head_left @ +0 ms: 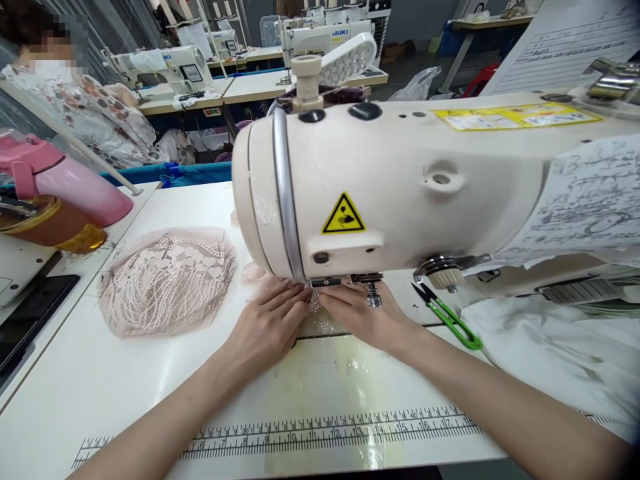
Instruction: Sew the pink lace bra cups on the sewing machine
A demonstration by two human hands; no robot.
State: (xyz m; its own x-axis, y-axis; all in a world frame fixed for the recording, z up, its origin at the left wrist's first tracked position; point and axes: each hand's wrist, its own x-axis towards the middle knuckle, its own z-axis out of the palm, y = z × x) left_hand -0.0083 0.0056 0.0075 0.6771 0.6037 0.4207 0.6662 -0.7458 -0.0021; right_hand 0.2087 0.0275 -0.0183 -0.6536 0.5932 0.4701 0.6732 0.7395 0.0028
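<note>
Under the head of a cream sewing machine, both hands are at a pale pink lace fabric. My left hand presses the fabric from the left, fingers together and thumb close beside them. From the right, my right hand reaches in with its fingertips on the lace edge; the machine hides part of its fingers. A small bit of lace shows between the two hands. The needle and presser foot cannot be made out clearly. Left of my left hand lies a separate pink lace piece with loose white threads.
Green thread snips and white cloth lie at right. A printed ruler runs along the table's front. At left are a pink bottle, an amber jar and a phone. A person sits beyond.
</note>
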